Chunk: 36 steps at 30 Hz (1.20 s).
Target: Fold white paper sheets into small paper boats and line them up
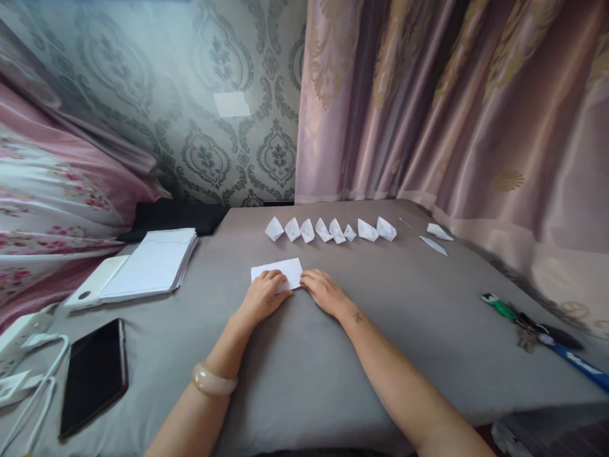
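Here's your white sheet (pixel 292 269), flat on the grey-covered table (pixel 380 355) straight ahead of you, just in front of a row of 8 folded paper pieces (pixel 323 230); your left hand (pixel 265 293) drapes over its near left part, fingers on top rather than wrapped around, probably pinning it steady; your right hand (pixel 324 291) is at the right edge, fingertips there, and whether they pinch or merely press I can't tell; the 8 sit farther back, presumably leaving your 2 hands room; 2 white pieces (pixel 439 231) lie right of the row; paper stack (pixel 150 263) and phone (pixel 92 377) lie leftward, likely clear of your elbows.
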Each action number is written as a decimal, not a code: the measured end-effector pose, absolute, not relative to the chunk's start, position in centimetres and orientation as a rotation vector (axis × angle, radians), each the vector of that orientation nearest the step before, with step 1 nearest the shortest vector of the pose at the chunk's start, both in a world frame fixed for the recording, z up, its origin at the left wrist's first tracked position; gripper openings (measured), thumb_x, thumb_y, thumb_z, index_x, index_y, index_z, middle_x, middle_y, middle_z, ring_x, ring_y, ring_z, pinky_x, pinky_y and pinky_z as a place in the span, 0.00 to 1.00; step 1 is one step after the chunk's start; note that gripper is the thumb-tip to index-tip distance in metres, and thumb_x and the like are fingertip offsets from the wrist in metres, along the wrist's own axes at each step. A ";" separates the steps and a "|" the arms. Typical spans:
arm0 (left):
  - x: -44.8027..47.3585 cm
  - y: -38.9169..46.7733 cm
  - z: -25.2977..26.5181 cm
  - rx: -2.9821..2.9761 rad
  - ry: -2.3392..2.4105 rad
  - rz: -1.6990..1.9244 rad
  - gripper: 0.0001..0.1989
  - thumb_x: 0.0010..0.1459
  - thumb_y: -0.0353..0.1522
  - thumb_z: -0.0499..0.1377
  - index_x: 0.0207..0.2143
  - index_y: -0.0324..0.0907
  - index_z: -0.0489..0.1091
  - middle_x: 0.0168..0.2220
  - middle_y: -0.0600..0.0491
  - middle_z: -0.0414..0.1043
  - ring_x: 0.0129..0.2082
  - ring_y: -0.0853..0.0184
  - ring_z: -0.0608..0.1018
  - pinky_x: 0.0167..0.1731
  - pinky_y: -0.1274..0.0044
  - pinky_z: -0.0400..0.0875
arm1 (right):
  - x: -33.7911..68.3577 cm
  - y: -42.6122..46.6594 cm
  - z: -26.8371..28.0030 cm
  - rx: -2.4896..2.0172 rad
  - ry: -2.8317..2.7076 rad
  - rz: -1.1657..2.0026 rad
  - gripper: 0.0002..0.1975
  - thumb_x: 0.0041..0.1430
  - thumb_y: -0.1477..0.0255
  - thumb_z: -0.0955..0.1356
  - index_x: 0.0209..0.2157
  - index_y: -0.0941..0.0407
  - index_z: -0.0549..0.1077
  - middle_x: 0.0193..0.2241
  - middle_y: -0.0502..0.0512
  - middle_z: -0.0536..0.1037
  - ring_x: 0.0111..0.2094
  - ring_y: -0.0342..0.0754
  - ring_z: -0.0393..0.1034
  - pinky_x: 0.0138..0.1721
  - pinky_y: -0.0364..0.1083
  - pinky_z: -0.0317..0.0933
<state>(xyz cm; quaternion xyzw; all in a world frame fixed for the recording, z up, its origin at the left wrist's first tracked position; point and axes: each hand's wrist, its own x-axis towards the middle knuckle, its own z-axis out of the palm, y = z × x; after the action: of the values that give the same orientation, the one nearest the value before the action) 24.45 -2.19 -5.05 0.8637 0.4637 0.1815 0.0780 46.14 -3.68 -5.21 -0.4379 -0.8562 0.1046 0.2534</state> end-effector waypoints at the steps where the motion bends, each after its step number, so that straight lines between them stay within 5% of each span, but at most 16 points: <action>1: 24.5 -2.3 -5.3 2.582 1.423 0.575 0.17 0.59 0.42 0.58 0.46 0.41 0.71 0.50 0.43 0.72 0.50 0.52 0.72 0.50 0.63 0.67 | 46.0 -3.7 -5.1 -1.198 -2.325 0.273 0.12 0.67 0.77 0.60 0.41 0.55 0.74 0.44 0.57 0.77 0.48 0.49 0.68 0.51 0.50 0.61; 7: 24.3 -3.6 -4.2 2.290 1.412 0.897 0.13 0.63 0.33 0.51 0.46 0.44 0.73 0.48 0.47 0.75 0.49 0.58 0.75 0.51 0.67 0.67 | 44.7 -4.1 -3.5 -1.063 -2.094 0.123 0.12 0.68 0.75 0.58 0.45 0.56 0.70 0.49 0.61 0.74 0.52 0.50 0.66 0.54 0.51 0.59; 10: 24.4 -4.0 -2.3 1.691 1.378 1.282 0.15 0.61 0.40 0.56 0.44 0.42 0.74 0.39 0.50 0.78 0.41 0.61 0.78 0.45 0.72 0.71 | 44.8 -4.0 -2.7 -1.070 -1.717 0.127 0.14 0.65 0.69 0.62 0.51 0.57 0.66 0.52 0.65 0.72 0.55 0.52 0.65 0.57 0.54 0.58; 14: 24.6 -4.1 -0.5 0.808 1.024 1.426 0.20 0.51 0.41 0.66 0.43 0.38 0.72 0.37 0.48 0.79 0.35 0.63 0.80 0.39 0.72 0.75 | 45.2 -3.5 -2.6 -1.191 -1.369 0.680 0.20 0.62 0.59 0.64 0.50 0.57 0.64 0.46 0.65 0.76 0.48 0.52 0.72 0.49 0.53 0.66; 19: 25.2 -4.1 -0.9 0.460 1.000 1.231 0.07 0.57 0.29 0.59 0.38 0.36 0.70 0.33 0.45 0.79 0.30 0.63 0.80 0.39 0.68 0.77 | 44.1 -3.6 -3.3 -1.244 -1.212 1.370 0.26 0.61 0.52 0.63 0.52 0.56 0.64 0.30 0.56 0.79 0.30 0.49 0.75 0.31 0.48 0.70; 23: 25.8 -4.2 -2.2 0.541 1.046 1.048 0.08 0.57 0.27 0.57 0.40 0.34 0.70 0.33 0.43 0.78 0.31 0.63 0.80 0.40 0.69 0.76 | 43.4 -4.1 -3.7 -1.278 -1.276 1.328 0.30 0.53 0.63 0.70 0.57 0.55 0.61 0.22 0.46 0.75 0.23 0.44 0.70 0.25 0.42 0.64; 28: 24.3 -3.7 -3.5 0.956 1.398 1.034 0.24 0.56 0.24 0.56 0.55 0.37 0.60 0.36 0.48 0.74 0.32 0.67 0.77 0.38 0.72 0.74 | 43.8 -4.1 -3.7 -1.437 -1.286 1.275 0.36 0.50 0.72 0.68 0.62 0.51 0.58 0.18 0.41 0.72 0.17 0.40 0.63 0.20 0.38 0.56; 32: 22.3 -3.7 -3.6 1.691 1.522 0.897 0.24 0.51 0.19 0.52 0.50 0.41 0.68 0.45 0.46 0.69 0.40 0.65 0.74 0.46 0.68 0.70 | 44.0 -3.7 -3.6 -1.576 -1.186 1.359 0.21 0.50 0.75 0.67 0.47 0.58 0.74 0.19 0.46 0.72 0.17 0.39 0.62 0.17 0.37 0.52; 36: 21.7 -4.3 -3.2 2.103 1.375 0.587 0.25 0.48 0.19 0.52 0.47 0.44 0.71 0.47 0.46 0.66 0.46 0.60 0.70 0.48 0.67 0.68 | 44.0 -3.5 -3.4 -1.636 -1.110 1.397 0.11 0.50 0.76 0.67 0.37 0.60 0.77 0.19 0.48 0.73 0.18 0.40 0.63 0.15 0.38 0.53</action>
<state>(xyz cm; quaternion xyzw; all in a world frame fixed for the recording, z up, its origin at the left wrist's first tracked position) 21.71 -4.26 -3.16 0.7831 0.5119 0.2186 0.2773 43.98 -3.49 -3.38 -0.6325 -0.4289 0.5401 0.3525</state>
